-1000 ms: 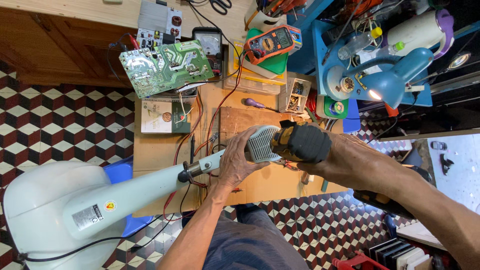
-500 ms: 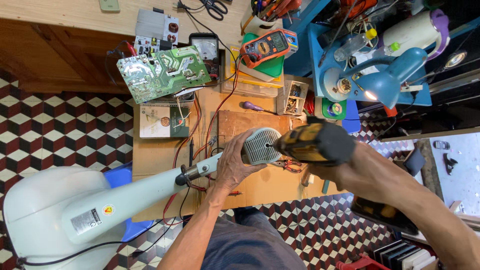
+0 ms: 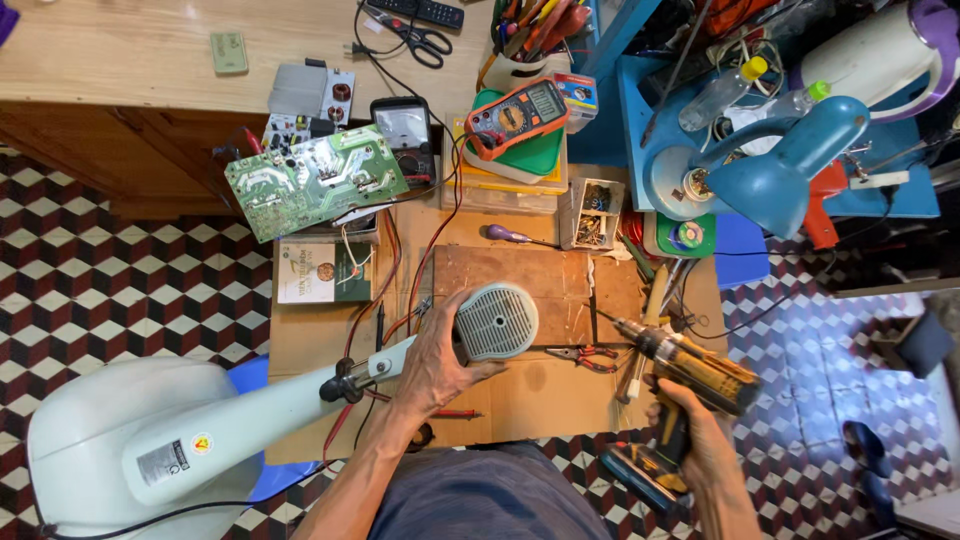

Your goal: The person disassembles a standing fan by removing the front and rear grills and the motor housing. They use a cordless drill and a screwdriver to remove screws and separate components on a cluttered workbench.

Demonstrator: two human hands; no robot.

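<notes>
Since half a second ago the cordless drill has swung off the fan motor housing and now sits out right, right hand wrapped round its grip. Left hand clamps the housing neck against the worktop, probably to steady it; pliers lie between both hands.

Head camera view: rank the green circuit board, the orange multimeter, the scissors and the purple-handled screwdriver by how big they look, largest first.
1. Green circuit board
2. Orange multimeter
3. Scissors
4. Purple-handled screwdriver
The last two look close, so their order is unsure.
</notes>
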